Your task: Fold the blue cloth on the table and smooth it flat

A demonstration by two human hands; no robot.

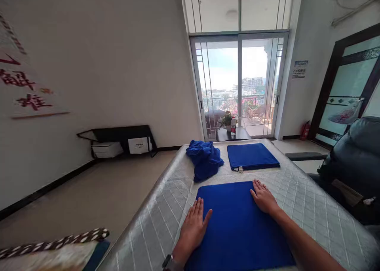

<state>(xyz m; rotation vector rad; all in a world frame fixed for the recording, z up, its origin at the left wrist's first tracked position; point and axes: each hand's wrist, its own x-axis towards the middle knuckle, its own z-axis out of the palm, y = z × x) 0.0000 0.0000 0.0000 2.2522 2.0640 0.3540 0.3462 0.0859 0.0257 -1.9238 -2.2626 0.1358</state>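
Note:
A blue cloth (pixel 237 227) lies flat and smooth on the quilted mattress (pixel 160 207) in front of me. My left hand (pixel 194 223) rests flat along its left edge, fingers stretched out and thumb apart. At the far right corner of the cloth, my right hand (pixel 263 195) lies flat with its fingers extended. Farther back sits a folded blue cloth (pixel 252 156) with a small white tag at its front edge. To its left is a crumpled blue cloth (pixel 204 160) in a loose heap.
Beyond the mattress stands a small dark table (pixel 242 134) with a potted plant (pixel 227 119) and a bottle (pixel 233 126). A black armchair (pixel 353 164) is at the right. A low black rack (pixel 121 134) with boxes stands against the left wall.

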